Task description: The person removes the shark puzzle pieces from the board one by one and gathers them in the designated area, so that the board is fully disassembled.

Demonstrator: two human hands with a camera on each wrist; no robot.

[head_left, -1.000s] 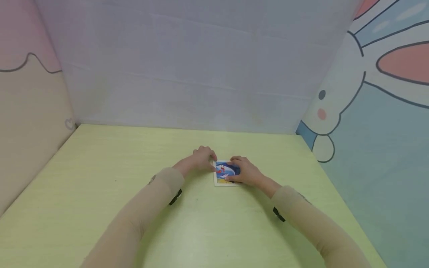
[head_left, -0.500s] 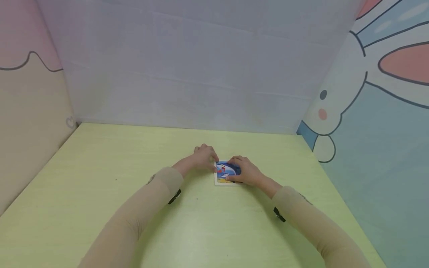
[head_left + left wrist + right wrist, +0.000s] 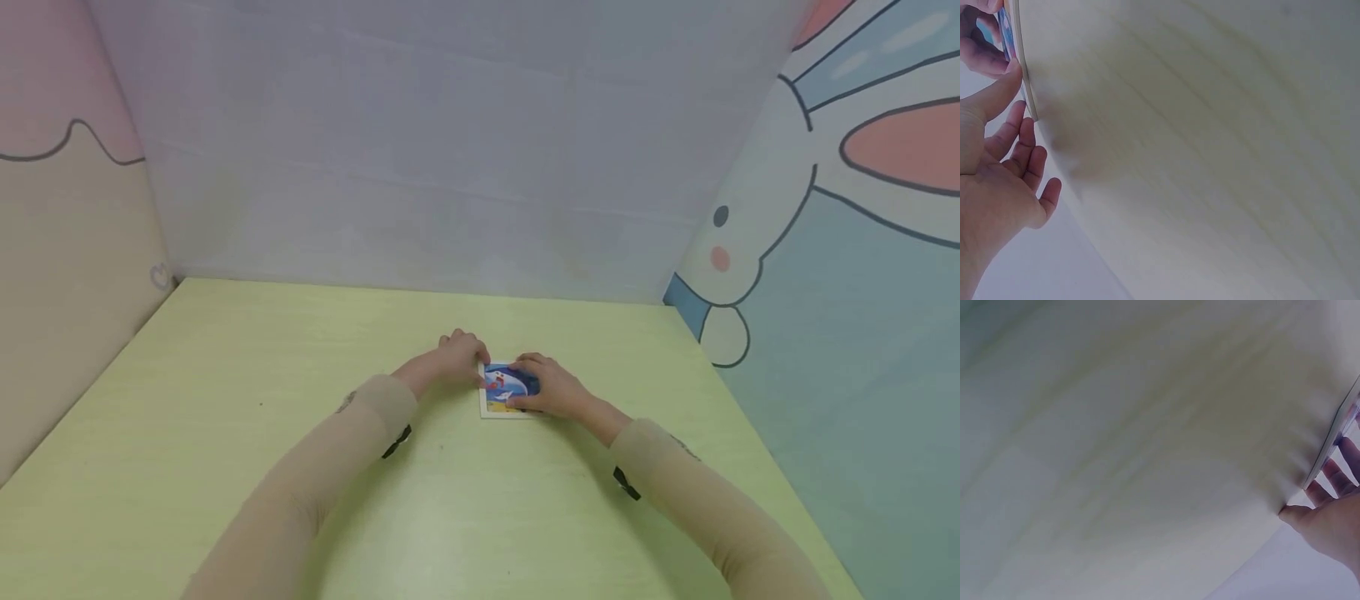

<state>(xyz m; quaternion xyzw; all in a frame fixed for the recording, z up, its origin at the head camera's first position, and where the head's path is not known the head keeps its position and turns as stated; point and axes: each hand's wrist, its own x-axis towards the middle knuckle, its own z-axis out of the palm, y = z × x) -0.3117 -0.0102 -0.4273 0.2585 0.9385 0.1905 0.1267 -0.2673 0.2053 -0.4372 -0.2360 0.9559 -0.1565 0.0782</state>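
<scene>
While both hands meet at the middle of the pale green desk (image 3: 225,467), we find a small picture card (image 3: 501,390) lying flat there, white-bordered, printed in blue with some red. Our left hand (image 3: 457,362) sits just to the card's left, thumb touching its left edge, the other fingers loosely bent and around nothing; the left wrist view shows the same, the thumb (image 3: 997,94) against the card's thin edge (image 3: 1022,69). Our right hand (image 3: 551,387) lies over the card's right part, fingers resting on the printed face; whether they pinch an edge we cannot tell, and the right wrist view gives only fingertips (image 3: 1335,478) beside the card rim. The card sits between the two grips, slightly longer front to back, and the right hand has the fuller contact.
</scene>
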